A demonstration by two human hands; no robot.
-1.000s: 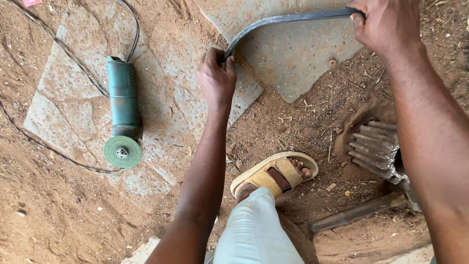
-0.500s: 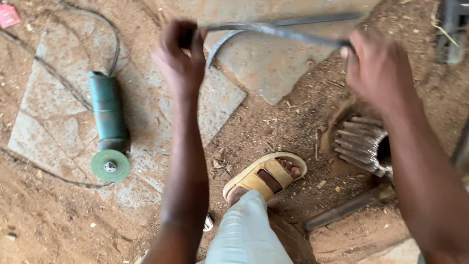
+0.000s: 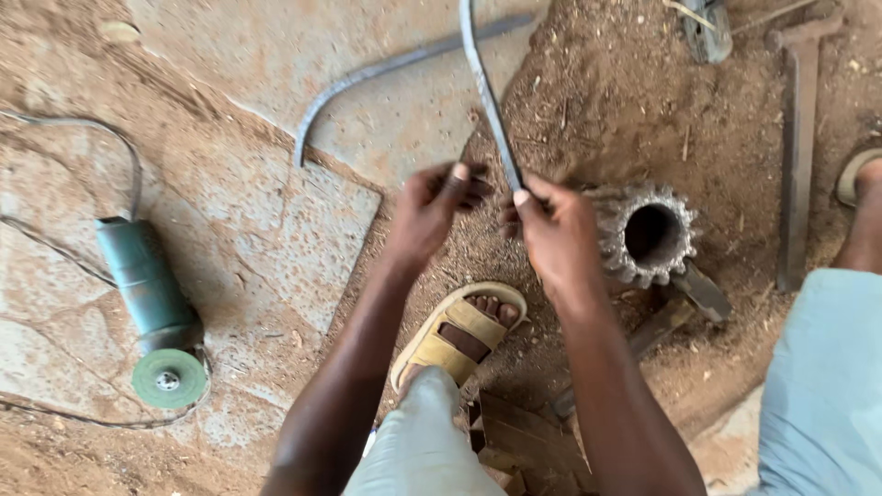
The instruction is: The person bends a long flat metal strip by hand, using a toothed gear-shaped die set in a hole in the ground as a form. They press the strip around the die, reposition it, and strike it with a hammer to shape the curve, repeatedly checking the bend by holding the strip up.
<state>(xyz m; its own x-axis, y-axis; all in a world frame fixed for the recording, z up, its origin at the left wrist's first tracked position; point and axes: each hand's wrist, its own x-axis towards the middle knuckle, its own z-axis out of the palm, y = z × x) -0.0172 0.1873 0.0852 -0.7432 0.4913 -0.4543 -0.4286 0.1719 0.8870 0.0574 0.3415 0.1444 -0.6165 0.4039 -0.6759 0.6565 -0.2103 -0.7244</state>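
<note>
A thin dark metal strip (image 3: 484,87) rises from my hands to the top edge of the view. My right hand (image 3: 556,234) grips its lower end between thumb and fingers. My left hand (image 3: 432,209) is right beside it, its fingers curled and pinching at the same end. Both hands hover over sandy ground, just left of a toothed metal cylinder (image 3: 648,234). A second, curved metal bar (image 3: 367,78) lies on the stone slab (image 3: 276,220) beyond my hands.
A green angle grinder (image 3: 152,303) with its disc and cable lies on the slab at the left. My sandalled foot (image 3: 464,331) is below my hands. A long metal tool (image 3: 797,156) lies at the right, near another foot (image 3: 864,174).
My hands were apart on the strip, held level. They have come together at one end, the strip now points away from me, and the view has shifted right.
</note>
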